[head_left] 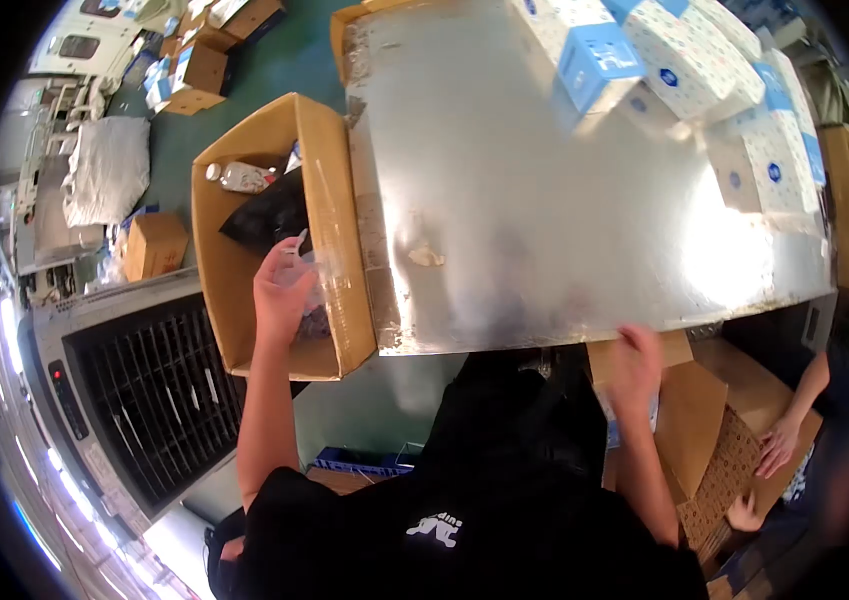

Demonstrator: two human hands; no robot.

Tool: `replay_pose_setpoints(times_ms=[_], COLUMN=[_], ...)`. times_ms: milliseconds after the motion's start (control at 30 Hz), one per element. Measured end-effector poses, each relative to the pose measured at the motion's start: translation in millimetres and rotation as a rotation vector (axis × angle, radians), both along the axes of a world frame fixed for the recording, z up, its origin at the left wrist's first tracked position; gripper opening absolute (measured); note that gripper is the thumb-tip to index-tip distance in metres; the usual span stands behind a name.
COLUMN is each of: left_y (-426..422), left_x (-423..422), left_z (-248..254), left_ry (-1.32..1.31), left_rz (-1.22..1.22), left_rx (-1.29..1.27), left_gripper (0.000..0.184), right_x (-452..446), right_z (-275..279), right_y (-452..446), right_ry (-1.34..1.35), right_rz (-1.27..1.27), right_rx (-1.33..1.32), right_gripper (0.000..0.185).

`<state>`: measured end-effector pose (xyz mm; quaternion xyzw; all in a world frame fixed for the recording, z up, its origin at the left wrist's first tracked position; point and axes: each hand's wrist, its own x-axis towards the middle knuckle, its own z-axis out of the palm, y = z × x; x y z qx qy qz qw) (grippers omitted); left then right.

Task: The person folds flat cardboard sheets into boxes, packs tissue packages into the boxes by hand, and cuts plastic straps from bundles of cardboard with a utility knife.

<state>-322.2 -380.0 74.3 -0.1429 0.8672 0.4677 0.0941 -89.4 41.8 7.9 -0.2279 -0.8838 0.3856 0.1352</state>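
"Where's the clear plastic (296,272)?"
"Seemingly pinched in the left grip (282,292), over the open carton (332,215), likely set left of the counter (534,210) for easy reach."
"Right grip (634,370)?"
"Blurred by the near edge; can't tell its state."

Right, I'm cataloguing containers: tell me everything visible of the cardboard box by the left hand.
The cardboard box is brown, upright and open-topped, beside the metal tabletop's left edge. Inside are a white-capped bottle, something black and baglike, and clear plastic. The left hand is over its opening; whether they touch is unclear.
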Motion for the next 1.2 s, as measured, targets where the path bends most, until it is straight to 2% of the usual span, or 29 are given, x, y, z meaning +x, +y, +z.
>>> replay_pose_setpoints(times_ms=[33, 67, 100, 167, 200, 267, 300, 367, 400, 433, 467, 533, 567, 633, 667, 700, 733, 800, 867, 933, 967, 1033, 1100, 1167, 1200], left_y=[19.4, 30.1, 40.3, 66.3, 76.8, 91.7, 92.5, 94.4, 94.4, 91.2, 86.6, 77.4, 70.8, 65.9, 77.3, 118.9, 133.2, 174.2, 256.4, 334.3, 373.7, 436.3, 489.0, 504.9, 510.0], left_x=[1.9, 2.8, 1.8, -1.7, -3.0, -6.0, -9.2, -11.1, -12.7, -14.1, -14.0, -17.7, -20.6, -20.7, -24.2, -24.7, -33.5, -69.8, -94.0, -111.0, -113.3, -120.1, -113.3, -98.1, -86.4], left_z=[5.3, 4.4, 1.9, -5.5, -14.5, -44.1, -57.6, -73.1, -80.8, -94.6, -107.5, -126.3, -127.5, -133.2, -108.8, -70.3, -82.3, -123.3, -143.2, -166.6, -171.7, -187.0, -215.7, -198.5, -206.0], left_ry=[0.032, 0.028, 0.018, -0.058, -0.066, -0.180, -0.243, -0.298, -0.345, -0.369, -0.370, -0.348, -0.383, -0.161, -0.115, -0.162, -0.160, 0.228, 0.415, 0.508, 0.600, 0.695, 0.903, 0.767, 0.767], left_rz=[-0.050, -0.063, -0.093, -0.143, -0.155, -0.106, -0.123, -0.135, -0.141, -0.135, -0.136, -0.149, -0.250, -0.562, -0.669, -0.652, -0.667, -0.929, -1.030, -1.130, -1.145, -1.176, -1.216, -1.276, -1.347], left_rx=[0.055, 0.069, 0.151, 0.270, 0.276, 0.411, 0.446, 0.441, 0.438, 0.350, 0.349, 0.223, 0.128, -0.380, -0.668, -0.812, -0.807, -0.568, -0.278, -0.334, -0.295, -0.232, -0.509, -0.642, -0.600], left_gripper=[0.047, 0.047, 0.048, 0.044, 0.044, 0.039, 0.035, 0.036, 0.037, 0.046, 0.046, 0.068, 0.088, 0.102, 0.108, 0.098, 0.098, 0.081, 0.067, 0.067, 0.066, 0.066, 0.053, 0.036, 0.036], right_x=[-43.5, -70.4, -98.5, -155.6, -175.3, -201.8, -203.9, -208.7, -206.7, -200.7, -196.3, -189.5, -186.1, -175.3, -171.3, -165.8, -157.5, -150.7, -147.2, -141.3, -134.8, -125.1, -101.4, -49.7, -25.6], right_z=[9.8, -12.4, -20.5, -16.0, -24.5, -41.3, -48.0, -64.2, -73.0, -90.3, -99.1, -106.1, -97.3, -80.2, -75.8, -72.5, -70.2, -77.8, -92.0, -107.2, -105.2, -91.4, -79.8, -57.6, -47.0], right_y=[-25.1, -44.7, -70.2, -109.8, -130.5, -152.5, -156.9, -161.0, -160.7, -161.2, -158.2, -140.9, -126.5, -86.4, -62.2, -39.2, -21.2, 12.7, 45.4, 74.8, 86.9, 111.5, 140.3, 153.4, 166.2], right_ry=[0.079, 0.069, 0.016, -0.081, -0.042, -0.142, -0.151, -0.403, -0.403, -0.350, -0.298, -0.255, -0.295, -0.339, -0.335, -0.361, -0.391, -0.334, -0.273, -0.089, -0.096, -0.069, -0.084, -0.102, -0.069], right_rz=[0.185, 0.323, 0.409, 0.579, 0.581, 0.621, 0.612, 0.607, 0.608, 0.485, 0.361, 0.346, 0.340, 0.292, 0.281, 0.210, 0.132, 0.028, -0.072, -0.159, -0.188, -0.342, -0.410, -0.494, -0.525], right_rx=[-0.152, -0.342, -0.423, -0.631, -0.821, -0.697, -0.703, -0.754, -0.755, -0.788, -0.819, -0.811, -0.682, -0.508, -0.497, -0.483, -0.474, -0.442, -0.399, -0.206, -0.193, -0.556, -0.515, -0.550, -0.597], right_gripper=[0.023, 0.026, 0.032, 0.057, 0.061, 0.050, 0.050, 0.035, 0.035, 0.026, 0.019, 0.015, 0.015, 0.014, 0.014, 0.014, 0.015, 0.016, 0.017, 0.020, 0.020, 0.019, 0.019, 0.019, 0.019])
